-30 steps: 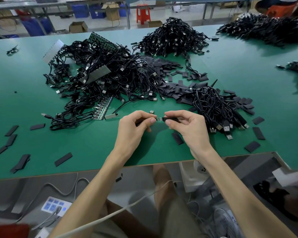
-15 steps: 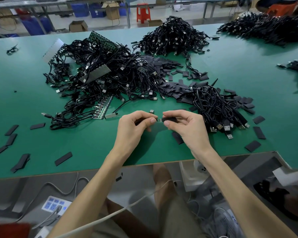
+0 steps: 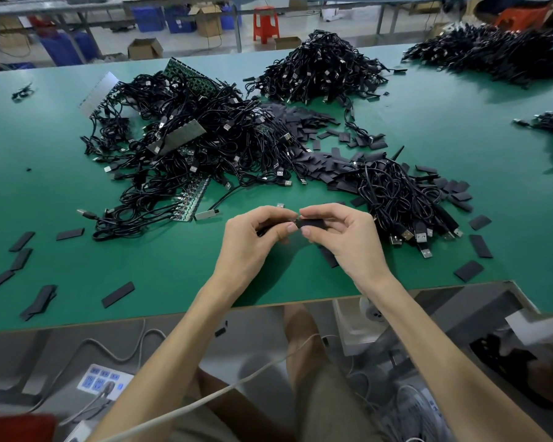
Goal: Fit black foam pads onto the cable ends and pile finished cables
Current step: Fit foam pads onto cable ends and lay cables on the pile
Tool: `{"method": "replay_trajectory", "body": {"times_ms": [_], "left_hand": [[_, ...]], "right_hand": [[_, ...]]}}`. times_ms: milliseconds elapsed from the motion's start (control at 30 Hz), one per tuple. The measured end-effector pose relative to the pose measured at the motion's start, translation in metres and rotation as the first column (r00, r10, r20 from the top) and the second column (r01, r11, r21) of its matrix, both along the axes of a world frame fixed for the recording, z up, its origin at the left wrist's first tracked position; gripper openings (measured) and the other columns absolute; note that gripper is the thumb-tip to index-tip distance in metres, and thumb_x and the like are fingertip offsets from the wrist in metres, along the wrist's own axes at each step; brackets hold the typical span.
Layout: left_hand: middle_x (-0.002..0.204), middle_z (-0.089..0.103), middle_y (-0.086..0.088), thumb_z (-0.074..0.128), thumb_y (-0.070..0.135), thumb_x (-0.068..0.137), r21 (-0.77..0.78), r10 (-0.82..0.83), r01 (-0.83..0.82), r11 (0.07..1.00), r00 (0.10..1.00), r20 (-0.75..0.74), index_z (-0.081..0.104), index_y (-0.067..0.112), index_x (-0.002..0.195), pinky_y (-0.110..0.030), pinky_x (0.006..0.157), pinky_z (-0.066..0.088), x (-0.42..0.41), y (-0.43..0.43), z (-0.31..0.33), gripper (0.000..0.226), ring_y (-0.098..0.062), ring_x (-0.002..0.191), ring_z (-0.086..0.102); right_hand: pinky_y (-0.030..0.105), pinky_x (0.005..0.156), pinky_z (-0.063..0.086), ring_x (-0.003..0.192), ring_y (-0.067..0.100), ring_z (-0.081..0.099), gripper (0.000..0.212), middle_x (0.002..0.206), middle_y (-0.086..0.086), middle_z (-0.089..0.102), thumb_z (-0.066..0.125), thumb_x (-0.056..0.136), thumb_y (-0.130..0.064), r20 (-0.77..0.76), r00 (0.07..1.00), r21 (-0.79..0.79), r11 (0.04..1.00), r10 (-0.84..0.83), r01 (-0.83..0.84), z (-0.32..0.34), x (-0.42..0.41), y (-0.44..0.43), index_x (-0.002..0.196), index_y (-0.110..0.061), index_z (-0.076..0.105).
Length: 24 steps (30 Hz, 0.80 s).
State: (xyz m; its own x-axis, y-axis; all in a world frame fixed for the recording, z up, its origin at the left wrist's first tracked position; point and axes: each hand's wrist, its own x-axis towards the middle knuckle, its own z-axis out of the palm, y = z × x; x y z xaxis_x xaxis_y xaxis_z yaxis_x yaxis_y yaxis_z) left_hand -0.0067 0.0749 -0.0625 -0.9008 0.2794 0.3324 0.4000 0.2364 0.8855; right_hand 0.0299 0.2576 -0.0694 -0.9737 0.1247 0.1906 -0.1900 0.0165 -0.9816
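- The left hand [image 3: 253,247] is pinching a cable [image 3: 264,230] near its end between curled thumb and forefinger, just above the table [image 3: 444,129]
- The right hand [image 3: 345,244] is gripping a pad [image 3: 313,222] between thumb and fingertips, its other fingers curling loosely beneath
- Pad and cable end are meeting right between the two thumbs, so this piece is sitting mid-fit; the fingers are covering the joint, so it is probably part-way on, though I cannot tell how far
- A pile [image 3: 403,199] is lying just right of the hands with padded ends pointing toward the table edge; these are looking like finished cables, so a fair share of the job is reading as done
- A much larger tangle [image 3: 198,145] is spreading to the left and behind, many bare metal plugs showing in it, so most of the work is looking undone
- Loose pads [image 3: 310,126] are lying heaped between the tangle and the pile, with more scattered near the front edge, so supply is not running short
- Far heaps [image 3: 323,68] are sitting well apart at the back; whether they are padded is too small to tell
- What is remaining for this piece, in my judgement: seating the pad fully, then dropping the cable on the pile at the right
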Motion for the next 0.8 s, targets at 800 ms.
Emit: {"method": "replay_trajectory", "body": {"times_ms": [800], "left_hand": [[0.078,0.071,0.006,0.078,0.011,0.085,-0.006,0.051,-0.052,0.999,0.992,-0.112,0.075,0.020,0.084,-0.024,0.073,0.050,-0.0002,-0.0020,0.0017,0.010,-0.013,0.074,0.064]], "right_hand": [[0.014,0.062,0.047,0.062,0.006,0.060,0.017,0.075,-0.001,0.075,0.071,0.095,-0.011,0.031,0.993,0.159,0.980,0.113,-0.117,0.0021,-0.0010,-0.0005,0.095,-0.028,0.076]]}}
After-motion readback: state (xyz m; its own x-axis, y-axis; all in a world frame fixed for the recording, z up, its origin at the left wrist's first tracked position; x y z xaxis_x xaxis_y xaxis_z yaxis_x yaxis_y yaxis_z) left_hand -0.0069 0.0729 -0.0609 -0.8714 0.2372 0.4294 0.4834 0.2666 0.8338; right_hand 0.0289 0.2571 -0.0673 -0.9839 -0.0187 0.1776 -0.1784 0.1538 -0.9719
